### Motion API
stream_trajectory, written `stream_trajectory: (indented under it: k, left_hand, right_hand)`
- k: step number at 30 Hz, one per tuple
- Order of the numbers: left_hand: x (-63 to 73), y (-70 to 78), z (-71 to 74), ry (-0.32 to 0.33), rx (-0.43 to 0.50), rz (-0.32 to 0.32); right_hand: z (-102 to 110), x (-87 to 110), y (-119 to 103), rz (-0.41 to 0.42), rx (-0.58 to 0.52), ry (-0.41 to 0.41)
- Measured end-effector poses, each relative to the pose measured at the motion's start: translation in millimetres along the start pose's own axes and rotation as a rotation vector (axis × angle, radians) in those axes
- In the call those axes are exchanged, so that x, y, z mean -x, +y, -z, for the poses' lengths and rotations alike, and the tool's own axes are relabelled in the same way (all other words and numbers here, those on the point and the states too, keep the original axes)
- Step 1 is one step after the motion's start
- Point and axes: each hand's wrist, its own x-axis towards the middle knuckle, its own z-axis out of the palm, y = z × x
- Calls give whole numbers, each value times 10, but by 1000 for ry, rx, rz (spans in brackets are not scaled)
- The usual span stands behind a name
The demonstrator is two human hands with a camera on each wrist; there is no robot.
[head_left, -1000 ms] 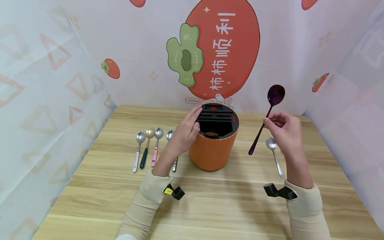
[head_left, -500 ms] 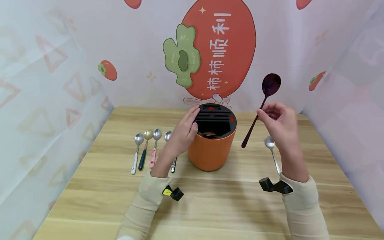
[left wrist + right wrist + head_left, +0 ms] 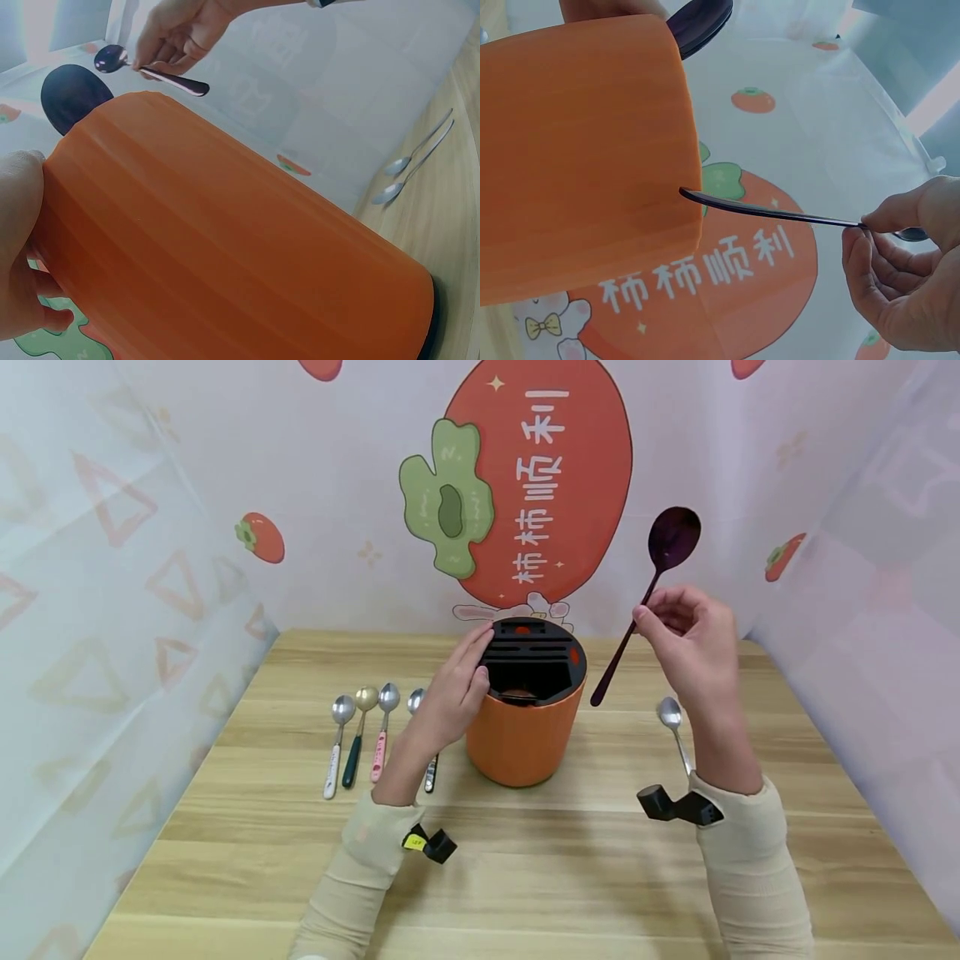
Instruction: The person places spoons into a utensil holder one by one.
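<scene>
My right hand [image 3: 693,647] pinches a dark purple spoon [image 3: 673,539] by its thin handle, right of the orange utensil holder [image 3: 521,743]. The spoon's bowl points up, and its handle end slants down left toward the holder's rim, clearly above the table. Fairly straight fingers of my left hand [image 3: 444,703] rest against the holder's left side at the rim, thumb nearer me. The holder's black top [image 3: 543,652] has slots and a wide opening. Above its rim, the left wrist view shows a dark rounded spoon-like bowl [image 3: 75,97], its lower part hidden.
On the wooden table [image 3: 525,877], left of the holder, lie spoons with a white handle [image 3: 332,768], a green handle [image 3: 352,762] and a pink handle [image 3: 379,756]. Another spoon [image 3: 417,697] is partly covered by my left arm. A silver spoon [image 3: 670,714] lies right.
My right hand has lifted the purple spoon higher and moved it left, so its handle end is closer to the holder. My left hand stays on the holder.
</scene>
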Motion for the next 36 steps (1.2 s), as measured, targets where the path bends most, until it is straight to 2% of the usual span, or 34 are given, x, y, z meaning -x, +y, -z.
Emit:
stream_trajectory:
  k: [11,21,27,36]
  left_hand:
    - [-3,0,-3,-3,-20,2]
    - [-33,28,-11,-24,-12,-4]
    - [-40,14,16,-19,-15,14]
    - [-16,-9,16,-18,-15,9]
  right_hand:
    - [-121,-78,-197,75,7,21]
    - [-193,-124,-183,116,-21,24]
    - [-295,-126,-126,136,-33,-35]
    - [-392,-18,18,134,44,-133]
